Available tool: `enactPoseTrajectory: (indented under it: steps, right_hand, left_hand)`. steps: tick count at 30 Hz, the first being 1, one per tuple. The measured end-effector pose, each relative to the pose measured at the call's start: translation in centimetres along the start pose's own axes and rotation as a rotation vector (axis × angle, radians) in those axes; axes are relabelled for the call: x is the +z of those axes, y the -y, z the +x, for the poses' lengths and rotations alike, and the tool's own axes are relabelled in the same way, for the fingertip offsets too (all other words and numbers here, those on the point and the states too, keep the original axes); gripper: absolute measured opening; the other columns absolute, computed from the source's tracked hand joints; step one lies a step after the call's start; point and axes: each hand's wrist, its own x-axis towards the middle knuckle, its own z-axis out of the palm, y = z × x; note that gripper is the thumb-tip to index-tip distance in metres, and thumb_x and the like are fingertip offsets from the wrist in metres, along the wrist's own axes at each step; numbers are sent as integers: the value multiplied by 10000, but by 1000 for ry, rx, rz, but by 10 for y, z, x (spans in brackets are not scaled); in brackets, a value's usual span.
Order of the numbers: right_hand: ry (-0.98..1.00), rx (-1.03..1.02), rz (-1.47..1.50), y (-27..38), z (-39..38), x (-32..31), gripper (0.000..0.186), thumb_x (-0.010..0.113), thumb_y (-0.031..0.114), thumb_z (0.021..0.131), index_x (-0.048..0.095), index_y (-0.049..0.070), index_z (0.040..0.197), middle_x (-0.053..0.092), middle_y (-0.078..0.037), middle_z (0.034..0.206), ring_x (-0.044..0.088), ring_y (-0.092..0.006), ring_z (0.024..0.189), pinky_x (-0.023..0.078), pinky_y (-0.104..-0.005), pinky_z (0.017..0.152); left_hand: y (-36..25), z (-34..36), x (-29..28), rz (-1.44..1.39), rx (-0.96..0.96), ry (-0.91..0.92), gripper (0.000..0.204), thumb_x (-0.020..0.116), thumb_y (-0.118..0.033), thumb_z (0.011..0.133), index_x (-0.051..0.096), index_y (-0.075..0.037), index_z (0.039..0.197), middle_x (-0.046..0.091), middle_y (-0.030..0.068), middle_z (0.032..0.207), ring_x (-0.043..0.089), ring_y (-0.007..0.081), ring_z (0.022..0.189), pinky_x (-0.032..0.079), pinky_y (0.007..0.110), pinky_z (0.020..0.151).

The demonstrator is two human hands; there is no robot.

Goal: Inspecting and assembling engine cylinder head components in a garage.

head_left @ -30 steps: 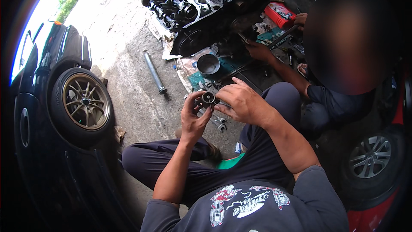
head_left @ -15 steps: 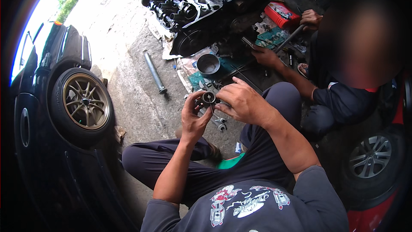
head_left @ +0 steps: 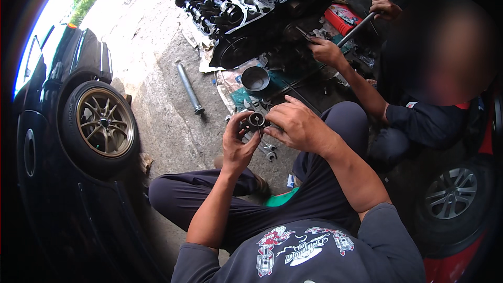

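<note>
Just above my lap, my left hand [head_left: 239, 145] is wrapped round a small dark round metal part [head_left: 256, 119] with a ring-shaped rim and a small pale centre. A thin dark rod or wire stretches down from its near edge. From the right, my right hand [head_left: 299, 124] has its thumb and fingers closed at the part's side. What those fingertips pinch, if anything, is too small to make out. Several open-ended wrenches [head_left: 268, 150] lie on the ground just beyond and below the part. A round metal bowl [head_left: 255, 79] sits farther off.
A partly dismantled engine [head_left: 233, 13] stands at the far side, beside a red plastic bottle [head_left: 341, 19]. On the right a person crouches, gripping a long metal bar [head_left: 359, 29]. A metal tube [head_left: 188, 89] lies on the concrete. A dark car's wheel [head_left: 105, 123] stands left.
The other person's hands and the bar have shifted up and away, nearer the engine. My own hands and the round part are almost unmoved.
</note>
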Motion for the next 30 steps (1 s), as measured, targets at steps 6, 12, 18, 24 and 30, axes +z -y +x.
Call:
enactPoseTrajectory:
  steps: [6, 12, 18, 24, 30]
  right_hand:
    - [1, -7, -2, -1, -1, 1, 272, 669, 286, 912, 658, 48, 1044, 678, -145, 967, 661, -311, 988, 417, -556, 1049]
    - [-19, -13, -20, 3, 3, -3, 279, 673, 278, 904, 659, 51, 1067, 676, -136, 994, 658, -305, 998, 425, -546, 1039]
    - [-57, -21, -61, 24, 14, -13, 341, 698, 263, 870, 651, 51, 1133, 683, -127, 1069, 647, -296, 1039, 422, -521, 1042]
    - [150, -137, -59, 33, 29, -34, 376, 710, 287, 865, 651, 75, 1170, 678, -86, 1065, 633, -278, 1025, 469, -405, 923]
    - [37, -79, 295, 2, 47, -14, 329, 743, 168, 833, 658, 22, 1117, 687, -161, 1003, 652, -345, 921, 513, -403, 824]
  left_hand:
    - [3, 0, 0, -27, 14, 7, 415, 730, 20, 829, 577, -47, 1209, 598, 49, 1119, 607, 133, 1057, 510, 284, 915]
    - [3, 3, -1, -65, 10, -10, 412, 727, 25, 836, 571, -39, 1212, 593, 46, 1129, 612, 132, 1044, 511, 281, 914]
    - [-22, 13, -32, -75, 25, -51, 430, 729, 50, 830, 561, -32, 1217, 597, 55, 1143, 612, 138, 1074, 513, 281, 912]
    - [-64, 20, -98, -82, 187, -152, 490, 684, 87, 867, 485, -39, 1297, 626, 78, 1138, 640, 148, 1040, 554, 281, 892]
    - [-85, 7, -171, -53, 227, -251, 488, 734, 21, 858, 490, -40, 1276, 650, 79, 1106, 662, 154, 1012, 582, 310, 862]
